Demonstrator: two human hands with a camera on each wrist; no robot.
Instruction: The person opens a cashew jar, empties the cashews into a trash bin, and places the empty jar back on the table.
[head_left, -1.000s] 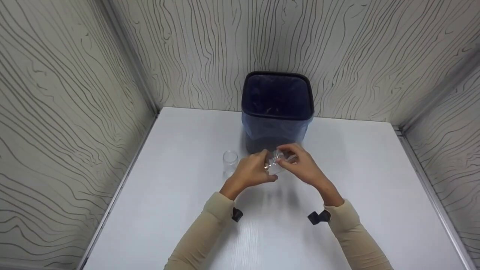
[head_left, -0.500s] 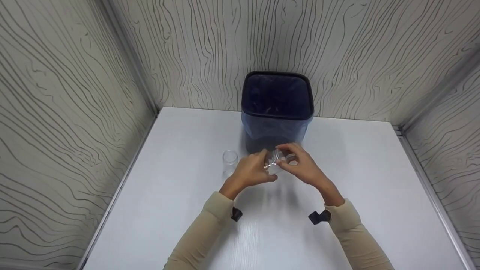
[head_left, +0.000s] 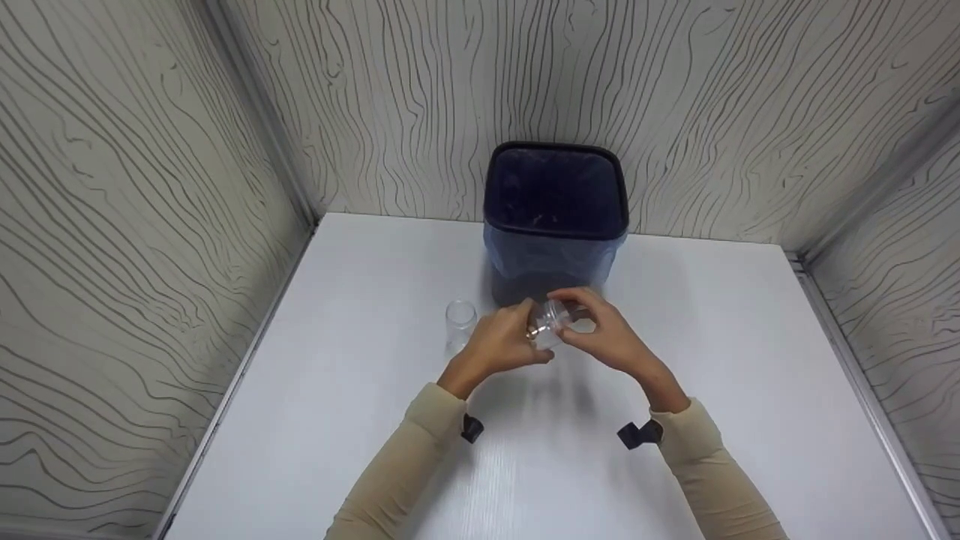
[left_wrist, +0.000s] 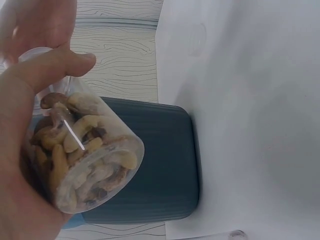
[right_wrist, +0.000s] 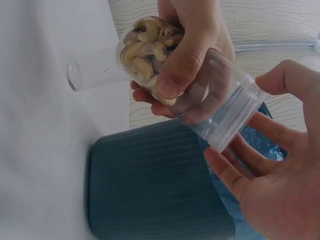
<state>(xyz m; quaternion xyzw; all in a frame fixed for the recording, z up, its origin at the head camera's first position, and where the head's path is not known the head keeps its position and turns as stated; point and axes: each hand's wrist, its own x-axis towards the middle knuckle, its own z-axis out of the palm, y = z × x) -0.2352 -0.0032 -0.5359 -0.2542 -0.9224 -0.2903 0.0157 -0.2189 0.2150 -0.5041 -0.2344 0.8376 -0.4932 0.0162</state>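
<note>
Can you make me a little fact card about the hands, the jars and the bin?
Left hand: holds a clear jar
Right hand: thumb and fingers on the jar's ridged end
Inside the jar: nuts that look like cashews
Second jar: clear, standing on the white table
Bin: dark, with a blue liner

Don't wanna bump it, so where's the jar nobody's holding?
Head view: the jar stands on the table, left of the bin, beside the left hand.

1. You hold a jar [right_wrist: 202,117] of clear, smooth, glossy plastic.
2. Your bin [right_wrist: 155,185] looks matt, ribbed plastic.
3. Its liner [head_left: 559,255] is shiny film.
4. Your table [head_left: 360,300] is smooth, faintly glossy.
5. Your sleeves [head_left: 401,465]: matt cloth.
</note>
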